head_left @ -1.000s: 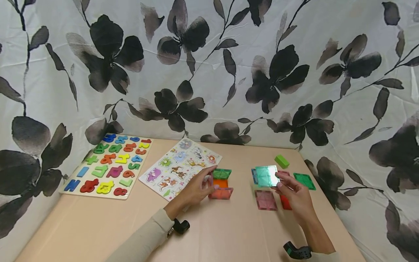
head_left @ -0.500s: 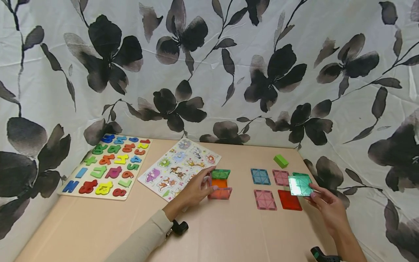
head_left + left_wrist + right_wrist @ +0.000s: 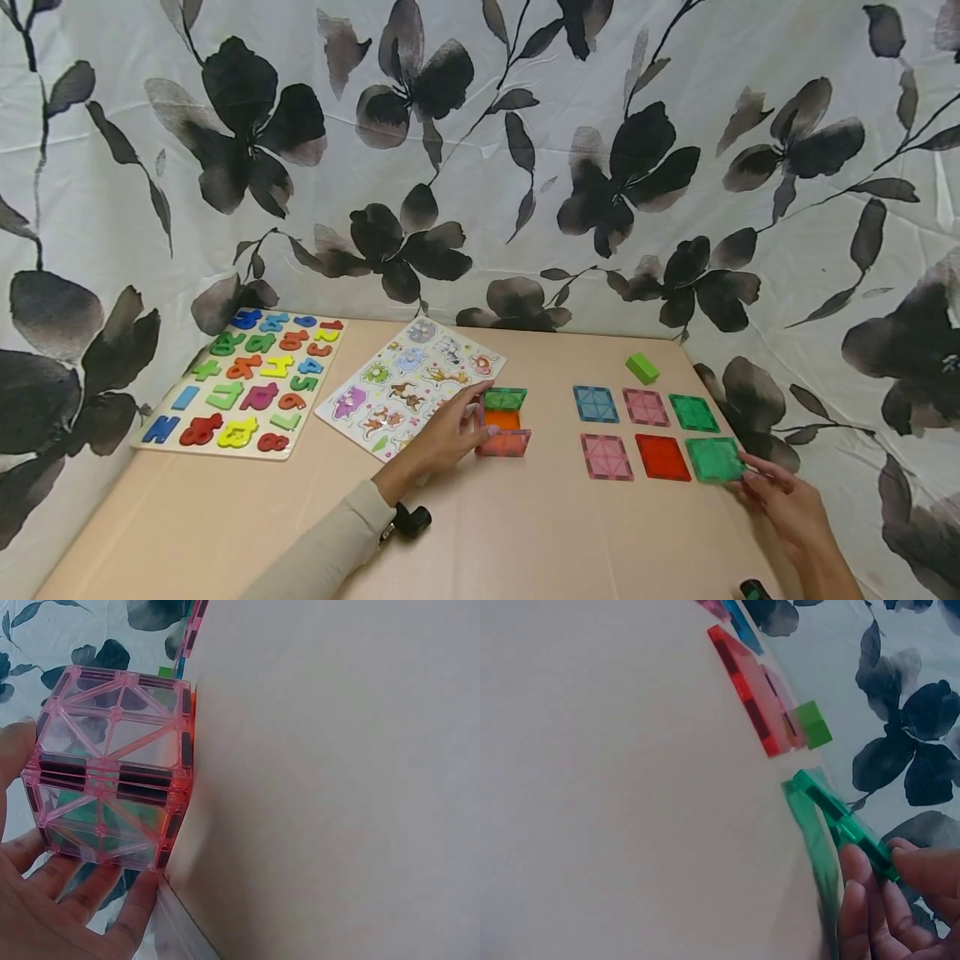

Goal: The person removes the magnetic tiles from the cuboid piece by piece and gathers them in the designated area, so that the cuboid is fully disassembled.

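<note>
1. right hand [image 3: 783, 502] at the table's [image 3: 525, 533] right edge, fingertips pinching the near-right corner of a green tile [image 3: 715, 459]; pinch confirmed in the right wrist view, where fingers [image 3: 870, 900] and thumb clamp the tile's edge.
2. green tile resting low on the table just beside the red tile [image 3: 663, 457], last place of the near row; edge at the fingers slightly raised in the wrist view, so judged not fully flat.
3. flat tiles noted in two rows: blue tile [image 3: 596, 403], pink tile [image 3: 646, 407] and a second green tile [image 3: 693, 412] behind; another pink tile [image 3: 606, 457], the red one and the held one in front.
4. left hand [image 3: 450, 433] curled round a partly built tile cube [image 3: 504, 421] near the table's middle; in the left wrist view fingers [image 3: 82, 892] under and beside its pink faces, holding it steady.
5. to finish well, judged: lower the raised edge slowly, keep a small gap from the red tile to avoid a magnetic snap, square it with the row, then release.
6. also present: number puzzle board [image 3: 247, 383], animal puzzle board [image 3: 408, 383], small green block [image 3: 642, 367], flower-print cloth [image 3: 480, 167] behind.
</note>
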### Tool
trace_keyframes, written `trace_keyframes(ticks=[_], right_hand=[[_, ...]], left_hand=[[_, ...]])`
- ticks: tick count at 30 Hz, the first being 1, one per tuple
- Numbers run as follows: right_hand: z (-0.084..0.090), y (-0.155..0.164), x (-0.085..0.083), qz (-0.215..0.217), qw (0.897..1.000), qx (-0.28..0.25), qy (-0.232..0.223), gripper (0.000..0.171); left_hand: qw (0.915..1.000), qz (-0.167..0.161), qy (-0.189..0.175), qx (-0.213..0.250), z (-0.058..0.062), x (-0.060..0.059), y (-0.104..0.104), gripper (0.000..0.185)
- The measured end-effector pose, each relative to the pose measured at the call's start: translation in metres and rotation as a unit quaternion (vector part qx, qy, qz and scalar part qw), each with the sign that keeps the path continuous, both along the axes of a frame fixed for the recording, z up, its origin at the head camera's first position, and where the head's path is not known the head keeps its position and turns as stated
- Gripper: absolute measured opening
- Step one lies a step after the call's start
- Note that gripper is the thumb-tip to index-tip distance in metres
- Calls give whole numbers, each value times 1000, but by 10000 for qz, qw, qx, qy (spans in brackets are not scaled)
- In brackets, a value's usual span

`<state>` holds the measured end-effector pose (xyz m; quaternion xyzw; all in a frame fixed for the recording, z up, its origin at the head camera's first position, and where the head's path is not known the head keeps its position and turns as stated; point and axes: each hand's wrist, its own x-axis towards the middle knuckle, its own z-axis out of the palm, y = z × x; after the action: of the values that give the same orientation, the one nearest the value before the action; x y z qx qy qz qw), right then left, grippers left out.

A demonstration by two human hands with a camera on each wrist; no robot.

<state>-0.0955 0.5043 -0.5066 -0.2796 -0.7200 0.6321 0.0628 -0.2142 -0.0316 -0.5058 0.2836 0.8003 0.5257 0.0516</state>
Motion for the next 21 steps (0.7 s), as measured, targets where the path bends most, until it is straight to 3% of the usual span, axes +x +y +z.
trace_keyframes(ticks=[2, 6, 10, 15, 21], right_hand=[[-2, 2, 0, -20, 9997, 128, -223, 48], [-5, 2, -1, -20, 9959, 767, -482, 36], [-3, -6, -2, -80, 9788, 1965, -566, 41], [10, -30, 2, 73, 9496, 3132, -102, 35], [26, -78, -4, 811, 9347, 3417, 541, 32]], left_hand=[[10000, -17, -23, -54, 1, 0, -1, 73], [9998, -36, -32, -171, 2, -1, -2, 74], [9999, -103, -64, -116, 5, -4, -4, 72], [9991, -313, -166, 220, 7, -6, -3, 62], [9964, -537, -165, 638, 6, -11, 1, 51]])
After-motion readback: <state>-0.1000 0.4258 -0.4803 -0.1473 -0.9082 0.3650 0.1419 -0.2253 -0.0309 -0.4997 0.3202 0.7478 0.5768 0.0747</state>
